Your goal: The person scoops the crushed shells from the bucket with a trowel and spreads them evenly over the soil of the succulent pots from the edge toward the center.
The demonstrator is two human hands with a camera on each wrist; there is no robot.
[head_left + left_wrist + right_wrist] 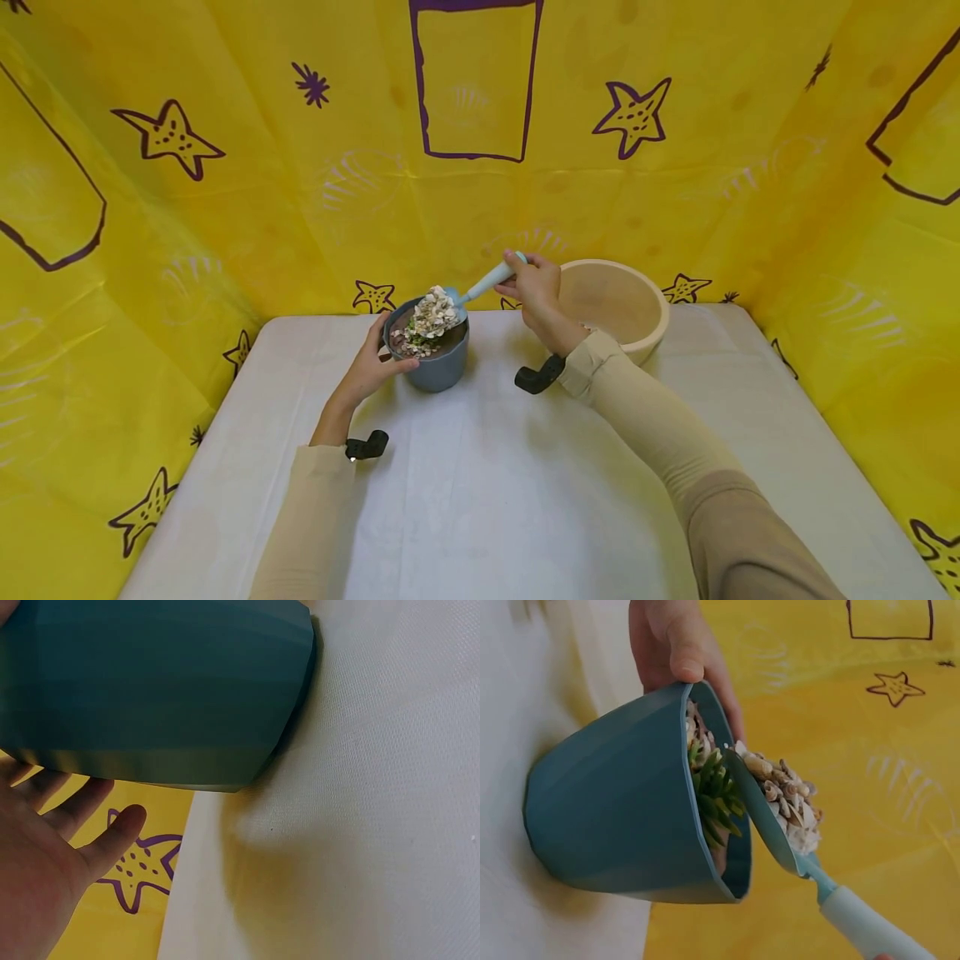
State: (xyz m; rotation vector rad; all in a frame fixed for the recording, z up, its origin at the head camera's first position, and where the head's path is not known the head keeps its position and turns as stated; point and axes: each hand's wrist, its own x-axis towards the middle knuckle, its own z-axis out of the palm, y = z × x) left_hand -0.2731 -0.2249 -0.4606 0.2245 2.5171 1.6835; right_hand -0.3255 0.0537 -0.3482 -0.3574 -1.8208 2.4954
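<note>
A blue-grey plant pot (437, 375) stands at the back of the table, left of centre. My left hand (367, 367) holds it at the left side, thumb at the rim (688, 694) and fingers round the outside. Inside the pot is a small green succulent (717, 796) with some shells around it. In my right hand (538, 292) is the handle of a light blue garden trowel (487, 281). A heap of small pale shells (789, 804) fills the trowel's blade, which is tilted over the pot's opening. Only the pot's side (157, 690) shows in the left wrist view.
A large cream bowl (654, 329) stands at the back right, partly behind the right hand and forearm. The white-covered table (480, 500) meets a yellow patterned cloth (480, 208) at the back and sides.
</note>
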